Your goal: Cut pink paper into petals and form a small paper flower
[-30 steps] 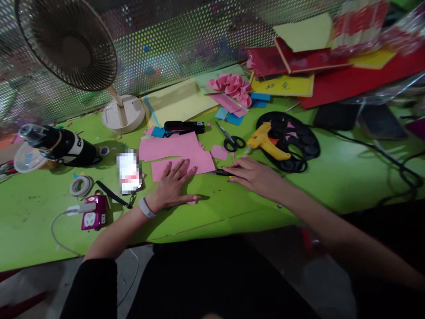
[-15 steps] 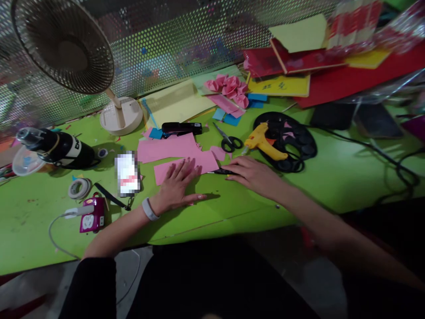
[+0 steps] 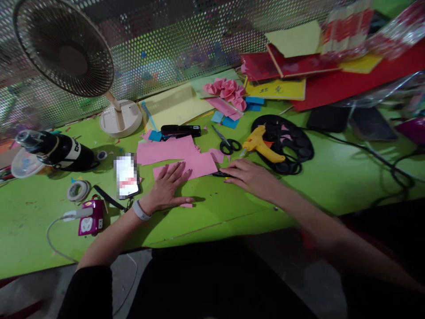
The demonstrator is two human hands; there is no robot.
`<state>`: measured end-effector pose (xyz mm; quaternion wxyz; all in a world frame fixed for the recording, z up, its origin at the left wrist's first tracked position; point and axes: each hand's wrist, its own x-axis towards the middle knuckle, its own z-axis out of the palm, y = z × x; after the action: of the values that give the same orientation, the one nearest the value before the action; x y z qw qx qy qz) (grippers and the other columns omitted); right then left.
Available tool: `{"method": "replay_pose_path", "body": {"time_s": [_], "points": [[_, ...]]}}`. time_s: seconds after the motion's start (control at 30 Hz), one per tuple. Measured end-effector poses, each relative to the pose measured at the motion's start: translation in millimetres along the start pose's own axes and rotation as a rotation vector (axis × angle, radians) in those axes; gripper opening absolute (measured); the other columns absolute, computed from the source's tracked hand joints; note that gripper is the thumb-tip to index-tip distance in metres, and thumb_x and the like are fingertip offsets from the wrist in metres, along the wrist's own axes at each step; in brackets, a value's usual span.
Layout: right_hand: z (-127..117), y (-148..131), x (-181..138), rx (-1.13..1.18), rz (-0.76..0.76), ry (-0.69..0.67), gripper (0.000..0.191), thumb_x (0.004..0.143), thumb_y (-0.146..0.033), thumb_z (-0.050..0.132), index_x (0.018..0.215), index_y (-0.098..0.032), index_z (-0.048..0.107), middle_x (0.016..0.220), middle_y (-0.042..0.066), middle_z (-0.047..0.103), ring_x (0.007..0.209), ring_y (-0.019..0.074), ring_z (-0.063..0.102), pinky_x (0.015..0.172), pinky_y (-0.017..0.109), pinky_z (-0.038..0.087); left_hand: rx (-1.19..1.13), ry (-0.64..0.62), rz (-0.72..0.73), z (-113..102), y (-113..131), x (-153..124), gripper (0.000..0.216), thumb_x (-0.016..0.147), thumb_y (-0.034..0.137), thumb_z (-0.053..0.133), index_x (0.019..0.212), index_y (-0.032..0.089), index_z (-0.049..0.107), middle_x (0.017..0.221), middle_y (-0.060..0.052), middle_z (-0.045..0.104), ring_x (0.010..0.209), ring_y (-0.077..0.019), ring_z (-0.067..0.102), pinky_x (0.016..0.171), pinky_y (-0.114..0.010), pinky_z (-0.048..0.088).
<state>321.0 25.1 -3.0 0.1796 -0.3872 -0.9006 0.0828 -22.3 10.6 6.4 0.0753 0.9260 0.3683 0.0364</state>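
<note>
My left hand point(image 3: 168, 186) lies flat with fingers spread on the left part of a pink paper strip point(image 3: 202, 165). Its thumb stretches out over the green table, beside a small pink scrap point(image 3: 187, 205). At the strip's right end, my right hand point(image 3: 249, 175) has its fingers closed over a slim black tool point(image 3: 222, 174) with a pointed left end; the fingers hide most of it, so its kind is unclear. Another pink sheet point(image 3: 162, 150) lies just behind the strip. Black-handled scissors point(image 3: 228, 145) rest behind my right hand, near a yellow glue gun point(image 3: 264, 144).
A black palette-like tray point(image 3: 307, 146) sits under the glue gun. Farther back are a stapler point(image 3: 181, 130) and folded pink paper shapes point(image 3: 227, 90). On the left stand a fan point(image 3: 121, 119), a phone point(image 3: 126, 175), a tape roll point(image 3: 78, 191) and a purple socket adapter point(image 3: 96, 217).
My left hand has slid a little left along the pink strip, baring more of its middle. My right hand stays on the black tool. The view has shifted slightly.
</note>
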Motion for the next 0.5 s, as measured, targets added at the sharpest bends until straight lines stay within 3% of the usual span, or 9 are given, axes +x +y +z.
{"method": "replay_pose_path", "body": {"time_s": [0.5], "points": [[-5.0,-6.1,2.2,0.068,0.057,-0.06,0.033,0.103,-0.033,0.052,0.126,-0.019,0.072,0.11,0.012,0.07,0.104,0.0273,0.066,0.09,0.044,0.058,0.012,-0.005,-0.022,0.3,0.2,0.1,0.098,0.09,0.085,0.036,0.167,0.032,0.004,0.174,-0.003,0.005,0.161,-0.028,0.01,0.131,-0.046,-0.005]]}}
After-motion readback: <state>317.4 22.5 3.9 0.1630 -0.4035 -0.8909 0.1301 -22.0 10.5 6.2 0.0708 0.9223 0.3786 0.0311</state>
